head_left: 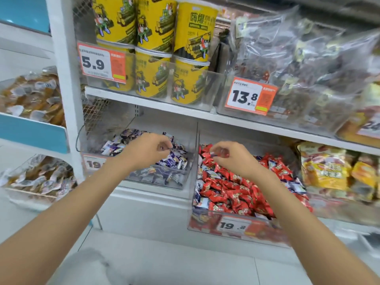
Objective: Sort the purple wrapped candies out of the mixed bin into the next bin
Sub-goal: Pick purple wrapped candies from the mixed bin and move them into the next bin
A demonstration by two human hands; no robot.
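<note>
Two clear bins stand side by side on the low shelf. The left bin holds purple wrapped candies. The right mixed bin holds mostly red candies, with a few purple-and-white ones along its left side. My left hand hovers over the purple bin, its fingers curled in a pinch on something small and dark that is too blurred to name for sure. My right hand is over the back left of the mixed bin, its fingertips pinching a small purple-and-white candy.
The shelf above carries yellow snack tubs and clear bags close over the bins. Yellow packets lie to the right. Bins of brown snacks sit to the left, past a white upright post. Price tags hang on the bin fronts.
</note>
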